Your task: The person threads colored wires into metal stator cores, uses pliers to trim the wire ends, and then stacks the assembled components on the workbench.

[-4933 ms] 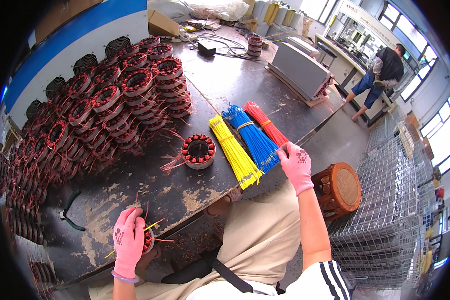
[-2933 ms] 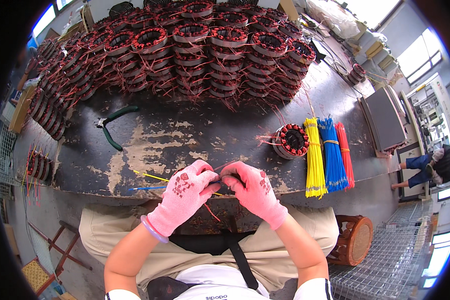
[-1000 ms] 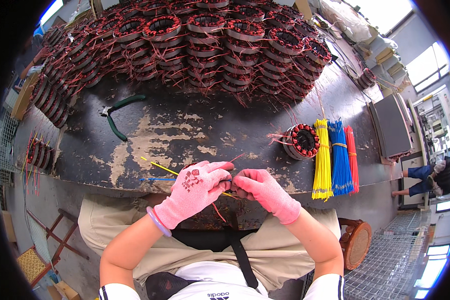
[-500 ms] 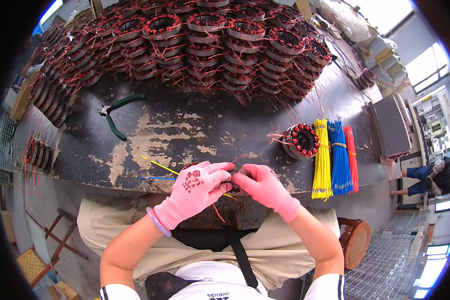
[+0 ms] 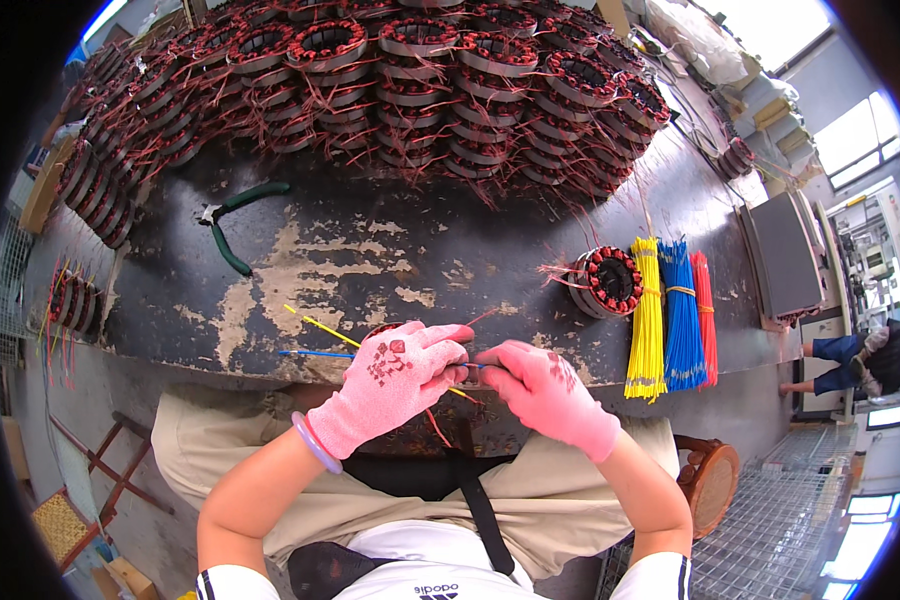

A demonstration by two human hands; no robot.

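Note:
Both hands wear pink gloves and work close together at the bench's near edge. My left hand is closed over a blue wire and a yellow wire, whose far ends stick out to its left. Beneath that hand, a stator, a ring wound with red copper wire, is mostly hidden. My right hand pinches the blue wire's other end just right of the left fingertips. The yellow wire's tip and a red wire show below the left hand.
Tall stacks of stators fill the far side. Green-handled cutters lie at left. A single stator stands at right, beside bundles of yellow, blue and red wires. Another person is at far right.
My right hand has shifted slightly right and down, away from the left. A short length of blue wire now shows between the two hands. My left hand stays nearly in place.

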